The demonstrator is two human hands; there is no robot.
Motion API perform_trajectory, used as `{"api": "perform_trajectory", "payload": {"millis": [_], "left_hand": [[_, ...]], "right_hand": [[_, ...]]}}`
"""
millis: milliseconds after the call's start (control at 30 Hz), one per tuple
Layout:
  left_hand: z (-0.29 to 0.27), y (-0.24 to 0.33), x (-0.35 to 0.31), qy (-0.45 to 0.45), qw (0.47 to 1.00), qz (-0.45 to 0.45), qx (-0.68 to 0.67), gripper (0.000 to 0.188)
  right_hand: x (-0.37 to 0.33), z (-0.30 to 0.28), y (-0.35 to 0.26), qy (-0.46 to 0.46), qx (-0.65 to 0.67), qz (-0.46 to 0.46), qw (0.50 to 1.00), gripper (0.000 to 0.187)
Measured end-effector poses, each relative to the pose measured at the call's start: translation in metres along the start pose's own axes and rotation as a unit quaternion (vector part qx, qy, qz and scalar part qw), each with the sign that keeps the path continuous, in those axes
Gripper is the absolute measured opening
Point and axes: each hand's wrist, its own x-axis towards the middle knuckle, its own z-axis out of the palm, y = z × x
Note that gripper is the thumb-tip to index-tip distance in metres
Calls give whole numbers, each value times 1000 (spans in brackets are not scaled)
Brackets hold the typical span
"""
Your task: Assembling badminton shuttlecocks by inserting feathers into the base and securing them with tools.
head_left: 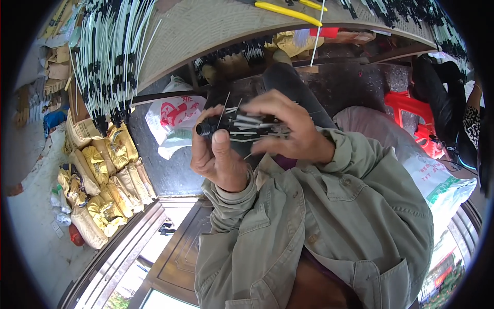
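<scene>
My left hand (218, 154) is raised in front of me, its thumb and fingers closed on a small black cylindrical piece (206, 127). My right hand (290, 131) is just to its right, fingers curled over a bundle of thin white rods with black ends (252, 126) that lies sideways between both hands. One thin rod sticks up from the bundle near my left fingertips. Both forearms are in olive-green jacket sleeves (339, 206).
A mat-covered table (206, 31) lies ahead, carrying a large fan of white rods with black tips (110, 56) and a yellow-handled tool (288, 10). Below are a white plastic bag (175, 121), stacked yellow-tan sacks (103, 180), a red stool (411, 113), and a person in black (442, 87).
</scene>
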Motion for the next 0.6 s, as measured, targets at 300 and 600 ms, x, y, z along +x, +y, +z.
{"api": "perform_trajectory", "payload": {"millis": [300, 600], "left_hand": [[-4, -1, -2, 1, 1000, 8, 2, 39], [-4, 2, -5, -27, 999, 18, 24, 42]], "right_hand": [[12, -7, 6, -12, 60, 0, 998, 21], [24, -20, 13, -113, 36, 16, 993, 25]]}}
